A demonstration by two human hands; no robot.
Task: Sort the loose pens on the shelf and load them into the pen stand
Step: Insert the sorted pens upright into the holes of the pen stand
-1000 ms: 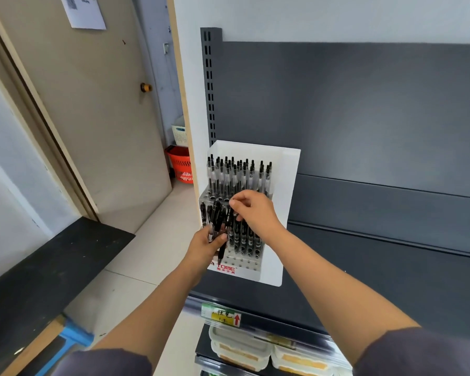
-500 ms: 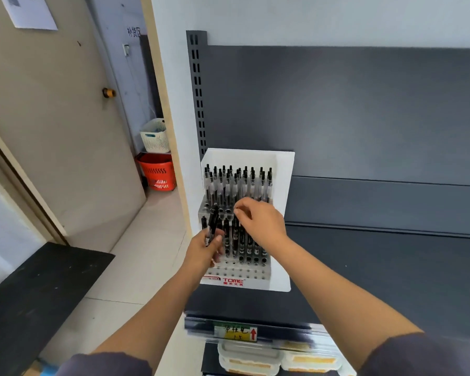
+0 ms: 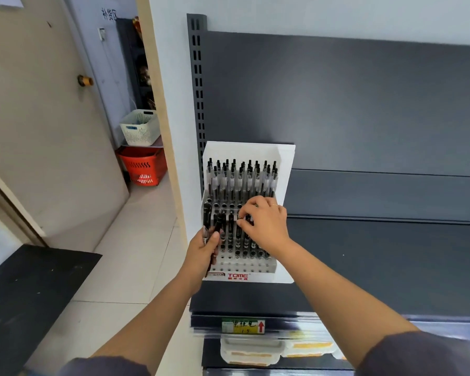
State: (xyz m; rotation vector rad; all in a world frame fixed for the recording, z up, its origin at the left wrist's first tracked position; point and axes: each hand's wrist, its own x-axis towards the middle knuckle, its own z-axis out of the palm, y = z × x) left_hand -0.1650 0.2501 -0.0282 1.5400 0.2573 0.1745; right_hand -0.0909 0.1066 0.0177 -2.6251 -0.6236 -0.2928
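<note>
Loading the stand is the step you are on: your right hand (image 3: 266, 223) pinches the top of a black pen (image 3: 247, 221) between thumb and curled fingers, over the middle rows of the pen stand (image 3: 286, 185). The pen is upright, but your fingers cover the spot, so I cannot tell whether it is going into a hole or already seated. Your left hand (image 3: 202, 249), just left of the right and apart from it, is wrapped round a small bundle of loose pens (image 3: 215, 227). Their tops stick up above your thumb and their tips hang below your palm, against the stand's left edge. Beyond your right fingertips the back rows (image 3: 242, 177) stand full of clear-barrelled pens. Under the right hand several black pens sit in the middle rows, and nearer your wrists the front rows (image 3: 242, 267) show open holes. The stand sits at the left end of the dark shelf (image 3: 377, 267), which runs on to the right of your right forearm. The pens left to load appear to be those in your left hand. The next move calls for releasing this pen once it is down, then reaching across to draw a single pen from the bundle without loosening the rest, and lining its tip over a free hole nearer you
</note>
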